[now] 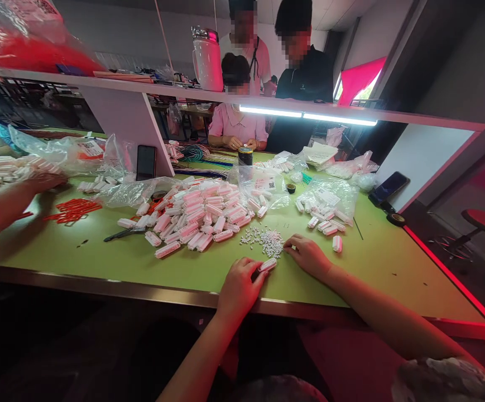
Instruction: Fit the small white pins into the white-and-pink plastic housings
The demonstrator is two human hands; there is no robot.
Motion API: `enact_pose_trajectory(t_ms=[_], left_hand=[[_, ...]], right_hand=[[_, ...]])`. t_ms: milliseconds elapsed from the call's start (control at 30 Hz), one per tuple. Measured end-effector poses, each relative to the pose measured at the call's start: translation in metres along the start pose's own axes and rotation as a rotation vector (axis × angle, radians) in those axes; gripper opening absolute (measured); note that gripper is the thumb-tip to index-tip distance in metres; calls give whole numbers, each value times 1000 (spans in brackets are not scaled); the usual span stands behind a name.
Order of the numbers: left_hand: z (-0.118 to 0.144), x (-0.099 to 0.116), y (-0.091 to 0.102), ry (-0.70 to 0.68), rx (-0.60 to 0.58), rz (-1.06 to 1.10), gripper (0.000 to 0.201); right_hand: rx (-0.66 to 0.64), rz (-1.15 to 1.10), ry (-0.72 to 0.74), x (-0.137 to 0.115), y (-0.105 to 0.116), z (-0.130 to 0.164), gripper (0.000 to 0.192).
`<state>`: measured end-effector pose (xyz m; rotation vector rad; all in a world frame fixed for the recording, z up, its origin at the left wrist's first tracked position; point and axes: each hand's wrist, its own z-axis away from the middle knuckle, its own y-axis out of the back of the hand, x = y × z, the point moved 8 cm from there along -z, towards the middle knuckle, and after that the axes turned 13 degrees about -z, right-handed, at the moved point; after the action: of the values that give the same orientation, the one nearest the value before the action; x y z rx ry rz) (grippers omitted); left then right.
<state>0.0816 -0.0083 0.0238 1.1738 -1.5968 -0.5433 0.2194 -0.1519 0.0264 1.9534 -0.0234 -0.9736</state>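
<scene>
My left hand (pixel 240 285) is closed around one end of a white plastic connector housing (pixel 268 264), holding it low over the table near the front edge. Just beyond it lies a loose heap of tiny white plastic pieces (pixel 272 243). At the right rim of that heap, the curled fingers of my right hand (pixel 309 257) come together; whether a piece is between the fingertips is too small to make out. A large pile of similar white housings (pixel 204 215) stands to the left of the tiny pieces. A single housing (pixel 337 244) rests to the right, past my right hand.
Pliers (pixel 125 233) and orange strips (pixel 75 210) lie left on the green table (pixel 112 268). Plastic bags (pixel 330 195), a dark jar (pixel 245 156) and phones (pixel 146 163) stand behind. A co-worker's arm (pixel 3 204) reaches in at left. Several people are across the table.
</scene>
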Motion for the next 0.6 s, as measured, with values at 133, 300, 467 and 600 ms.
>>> enact_pose_trajectory(t_ms=[133, 300, 467, 600], left_hand=[[1, -2, -1, -13, 44, 0, 13], [1, -3, -3, -10, 44, -9, 14], [1, -2, -3, -10, 22, -13, 15], [0, -2, -3, -2, 5, -14, 14]], right_hand=[[-68, 147, -46, -9, -7, 1, 15], [-143, 320, -83, -12, -12, 4, 16], [-14, 65, -4, -17, -5, 3, 16], [66, -236, 91, -26, 0, 3, 14]])
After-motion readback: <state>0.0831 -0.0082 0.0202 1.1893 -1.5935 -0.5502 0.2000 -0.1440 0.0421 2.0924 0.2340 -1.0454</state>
